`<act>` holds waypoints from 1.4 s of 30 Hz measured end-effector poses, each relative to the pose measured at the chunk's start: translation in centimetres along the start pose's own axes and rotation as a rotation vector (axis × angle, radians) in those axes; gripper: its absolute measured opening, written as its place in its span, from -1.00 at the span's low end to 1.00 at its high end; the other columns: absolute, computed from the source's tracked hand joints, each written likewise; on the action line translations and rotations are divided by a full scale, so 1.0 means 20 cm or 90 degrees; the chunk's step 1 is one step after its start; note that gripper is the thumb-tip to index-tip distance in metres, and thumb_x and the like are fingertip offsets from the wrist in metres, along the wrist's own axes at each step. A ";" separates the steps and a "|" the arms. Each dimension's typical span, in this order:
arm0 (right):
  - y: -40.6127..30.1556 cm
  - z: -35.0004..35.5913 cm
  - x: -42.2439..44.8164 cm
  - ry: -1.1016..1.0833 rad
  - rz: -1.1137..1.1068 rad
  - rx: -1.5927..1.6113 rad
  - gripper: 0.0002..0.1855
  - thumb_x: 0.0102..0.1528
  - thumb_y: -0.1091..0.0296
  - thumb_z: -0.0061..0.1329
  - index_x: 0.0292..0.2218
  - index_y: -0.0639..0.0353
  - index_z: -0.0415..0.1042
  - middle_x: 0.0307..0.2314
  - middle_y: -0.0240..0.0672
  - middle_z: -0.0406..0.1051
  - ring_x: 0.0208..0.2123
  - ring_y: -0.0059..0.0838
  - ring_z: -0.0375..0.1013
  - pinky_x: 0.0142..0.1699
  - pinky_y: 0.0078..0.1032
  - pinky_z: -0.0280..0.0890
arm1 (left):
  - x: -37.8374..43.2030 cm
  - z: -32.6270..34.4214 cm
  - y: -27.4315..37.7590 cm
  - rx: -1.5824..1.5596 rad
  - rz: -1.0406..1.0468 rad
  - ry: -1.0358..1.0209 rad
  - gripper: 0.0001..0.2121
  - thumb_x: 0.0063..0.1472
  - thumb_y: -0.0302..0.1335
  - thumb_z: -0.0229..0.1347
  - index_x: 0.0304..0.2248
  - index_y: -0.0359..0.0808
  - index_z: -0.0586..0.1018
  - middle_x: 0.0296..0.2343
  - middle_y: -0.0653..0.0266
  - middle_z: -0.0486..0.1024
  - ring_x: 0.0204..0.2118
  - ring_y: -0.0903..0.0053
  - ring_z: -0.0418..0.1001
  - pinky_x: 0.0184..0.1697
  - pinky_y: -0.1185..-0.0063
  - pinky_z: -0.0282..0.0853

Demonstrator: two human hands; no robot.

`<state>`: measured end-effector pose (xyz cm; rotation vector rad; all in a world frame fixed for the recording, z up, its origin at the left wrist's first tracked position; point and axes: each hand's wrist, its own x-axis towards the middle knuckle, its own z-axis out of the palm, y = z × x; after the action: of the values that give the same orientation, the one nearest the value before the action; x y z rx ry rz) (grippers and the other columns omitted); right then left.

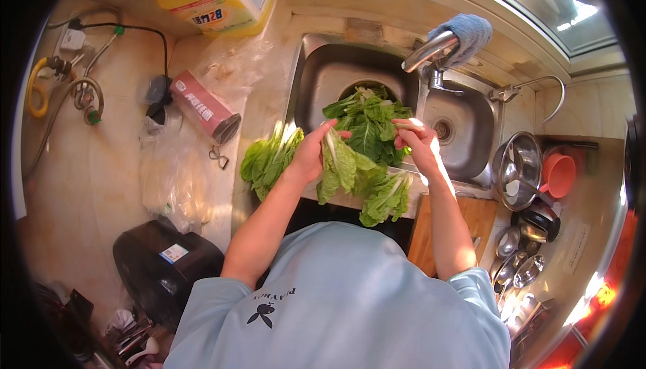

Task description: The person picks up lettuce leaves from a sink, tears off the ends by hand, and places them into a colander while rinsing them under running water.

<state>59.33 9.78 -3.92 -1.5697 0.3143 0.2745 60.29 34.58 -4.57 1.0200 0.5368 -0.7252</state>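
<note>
My left hand (309,153) grips a leafy green (339,164) by its pale stalk end, and the leaf hangs down over the counter's front edge. Opposite it, my right hand (423,148) has its fingertips pinched on what looks like a pale stem (410,127). Between and beyond both hands, a heap of greens (367,127) fills the near part of the large sink basin (323,74). More greens (272,159) lie on the counter left of my left wrist. Another leaf (387,200) droops at the front edge, between my forearms.
A chrome faucet (431,51) with a blue cloth (467,38) stands over the smaller basin (464,147). Right of it sit metal bowls (507,154) and a pink mug (559,174). A wooden cutting board (482,217) lies under my right forearm. Leftward are a boxed roll (204,106) and plastic bags (176,177).
</note>
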 end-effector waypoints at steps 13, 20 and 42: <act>-0.10 0.14 0.17 0.070 -0.109 -0.224 -0.58 0.06 0.15 -0.04 -0.20 0.37 0.36 -0.48 -0.25 0.41 -0.42 -0.45 0.40 -0.26 -0.52 0.31 | -0.12 0.00 0.15 -0.130 0.102 -0.197 -0.63 0.22 -0.46 -0.14 0.03 -0.31 0.24 -0.07 0.14 0.34 -0.11 0.37 0.38 -0.03 0.40 0.30; -0.21 0.34 -0.04 -0.174 -0.222 -0.349 -0.63 0.05 0.17 -0.01 -0.22 0.30 0.38 -0.41 -0.28 0.43 -0.39 -0.50 0.38 -0.24 -0.56 0.28 | -0.13 0.13 0.17 0.147 0.098 -0.007 -0.68 0.21 -0.31 0.01 -0.09 -0.28 0.41 -0.25 0.38 0.44 -0.25 0.66 0.40 -0.26 0.56 0.39; -0.34 0.19 0.03 -0.237 -0.150 -0.561 -0.69 0.08 0.17 -0.16 -0.43 0.32 0.29 -0.62 -0.06 0.30 -0.55 -0.19 0.31 -0.40 -0.34 0.18 | 0.05 -0.02 0.06 0.636 0.359 0.142 -0.81 -0.09 -0.43 0.20 -0.53 -0.34 0.46 -0.67 0.41 0.42 -0.62 0.76 0.32 -0.53 0.69 0.27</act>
<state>62.49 13.72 2.14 -2.3414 -0.3375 0.5568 61.75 35.08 -4.76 2.0924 0.0117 -0.3405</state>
